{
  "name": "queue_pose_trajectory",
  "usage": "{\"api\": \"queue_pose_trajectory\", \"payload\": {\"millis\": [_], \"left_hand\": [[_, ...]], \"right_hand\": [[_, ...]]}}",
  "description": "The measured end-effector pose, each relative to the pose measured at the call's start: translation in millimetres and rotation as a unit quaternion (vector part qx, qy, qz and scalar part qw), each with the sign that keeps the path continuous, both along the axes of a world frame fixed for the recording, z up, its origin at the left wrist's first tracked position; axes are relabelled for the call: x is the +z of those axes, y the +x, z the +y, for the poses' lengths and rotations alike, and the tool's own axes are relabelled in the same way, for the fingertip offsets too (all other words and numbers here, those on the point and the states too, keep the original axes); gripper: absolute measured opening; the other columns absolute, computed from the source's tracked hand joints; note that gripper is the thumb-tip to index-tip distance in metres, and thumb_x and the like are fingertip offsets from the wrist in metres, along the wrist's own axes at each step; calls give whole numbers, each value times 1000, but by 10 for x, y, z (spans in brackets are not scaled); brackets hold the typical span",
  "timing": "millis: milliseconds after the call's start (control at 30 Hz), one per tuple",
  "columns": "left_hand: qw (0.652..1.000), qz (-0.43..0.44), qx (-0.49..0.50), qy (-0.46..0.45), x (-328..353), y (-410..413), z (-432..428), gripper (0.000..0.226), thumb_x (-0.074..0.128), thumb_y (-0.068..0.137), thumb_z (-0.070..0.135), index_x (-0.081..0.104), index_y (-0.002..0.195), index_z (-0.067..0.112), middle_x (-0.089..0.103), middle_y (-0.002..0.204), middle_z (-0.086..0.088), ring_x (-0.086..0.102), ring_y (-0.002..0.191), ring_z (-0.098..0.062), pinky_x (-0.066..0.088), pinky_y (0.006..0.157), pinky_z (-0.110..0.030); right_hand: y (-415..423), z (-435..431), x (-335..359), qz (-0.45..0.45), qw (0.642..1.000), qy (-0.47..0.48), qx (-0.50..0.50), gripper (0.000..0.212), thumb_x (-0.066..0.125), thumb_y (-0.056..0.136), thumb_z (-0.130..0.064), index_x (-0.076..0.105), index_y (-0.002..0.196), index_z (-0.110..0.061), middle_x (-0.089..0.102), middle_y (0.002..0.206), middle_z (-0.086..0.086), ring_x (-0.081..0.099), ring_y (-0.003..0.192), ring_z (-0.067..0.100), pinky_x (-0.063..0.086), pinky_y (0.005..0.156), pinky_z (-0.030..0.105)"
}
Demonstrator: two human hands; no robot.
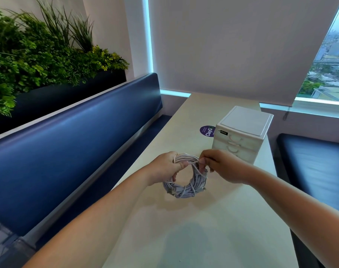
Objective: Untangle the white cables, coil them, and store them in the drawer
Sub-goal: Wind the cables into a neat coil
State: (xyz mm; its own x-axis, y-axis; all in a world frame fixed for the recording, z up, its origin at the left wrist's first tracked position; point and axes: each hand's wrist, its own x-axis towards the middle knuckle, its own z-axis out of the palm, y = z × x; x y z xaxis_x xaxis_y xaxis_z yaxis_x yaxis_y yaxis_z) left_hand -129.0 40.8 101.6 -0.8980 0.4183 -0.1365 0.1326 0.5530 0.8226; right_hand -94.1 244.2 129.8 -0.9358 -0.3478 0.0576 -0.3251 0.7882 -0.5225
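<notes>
A thick coil of white cables is held upright above the pale table, with plug ends sticking out at its lower left and right. My left hand grips the coil's upper left side, thumb over the strands. My right hand pinches a loose strand stretched across the top of the coil. Just behind my right hand stands a small white drawer unit with its drawers closed; its lower front is hidden by my hand.
A round purple sticker lies on the table left of the drawer unit. A blue padded bench runs along the table's left, another dark seat at the right. Plants and a window blind lie beyond.
</notes>
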Motion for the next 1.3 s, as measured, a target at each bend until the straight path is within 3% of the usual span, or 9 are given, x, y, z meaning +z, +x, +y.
{"api": "queue_pose_trajectory", "payload": {"millis": [100,200,400,633,767,867,1000,1167,1300], "left_hand": [[1000,-1,7,6,37,2,-4,29,57,97,38,58,110,12,56,78,-3,54,64,-15,52,63,-33],[1000,0,14,20,90,2,-11,34,57,97,37,59,116,10,54,80,-3,52,65,-13,47,52,-20],[996,-30,28,77,66,29,-76,29,66,90,40,68,104,15,51,65,5,44,55,-12,43,51,-26],[984,-42,69,157,78,82,-92,15,73,86,35,72,95,24,49,52,9,39,49,-7,39,49,-25],[978,-45,86,182,72,85,-87,32,73,85,38,71,106,14,43,58,4,37,51,-10,39,50,-26],[972,-65,96,203,68,71,-79,35,72,86,37,69,109,11,38,59,3,34,49,-10,38,49,-25],[965,-93,93,225,75,70,-61,37,71,86,37,68,113,11,36,59,4,33,46,-8,38,47,-24],[958,-115,92,246,98,85,-59,40,70,86,38,67,117,12,36,57,6,32,44,-7,36,44,-21],[953,-121,106,257,98,84,-35,40,69,88,35,66,118,10,37,58,6,33,42,-6,36,42,-19]], "right_hand": [[-16,38,20,87,996,30,20,27,50,97,-17,61,75,-28,55,63,-20,50,66,1,35,61,18],[-79,80,20,214,973,68,49,16,57,94,-17,70,84,-20,59,74,-16,49,77,15,35,68,26],[-158,122,34,309,944,93,70,9,65,88,-24,74,86,-23,51,87,-5,47,80,20,42,68,31],[-129,98,49,254,965,35,51,8,67,86,-17,68,93,-22,55,80,-12,52,73,11,42,67,22],[-62,76,-7,180,981,-70,11,12,68,84,-10,60,83,-19,59,77,-13,55,73,7,39,63,10],[-28,84,-65,102,984,-144,-17,18,67,84,-6,61,77,-21,64,76,-7,57,68,3,44,65,12],[-2,92,-161,-2,963,-266,-40,14,64,87,-3,60,81,-15,64,81,12,57,74,13,43,73,28],[21,87,-159,-55,923,-379,-24,11,61,89,-2,60,83,-12,60,82,1,52,76,14,40,75,26],[-4,92,-146,-73,916,-391,-42,7,63,88,-7,60,87,-14,59,78,-3,51,69,12,37,66,26]]}}
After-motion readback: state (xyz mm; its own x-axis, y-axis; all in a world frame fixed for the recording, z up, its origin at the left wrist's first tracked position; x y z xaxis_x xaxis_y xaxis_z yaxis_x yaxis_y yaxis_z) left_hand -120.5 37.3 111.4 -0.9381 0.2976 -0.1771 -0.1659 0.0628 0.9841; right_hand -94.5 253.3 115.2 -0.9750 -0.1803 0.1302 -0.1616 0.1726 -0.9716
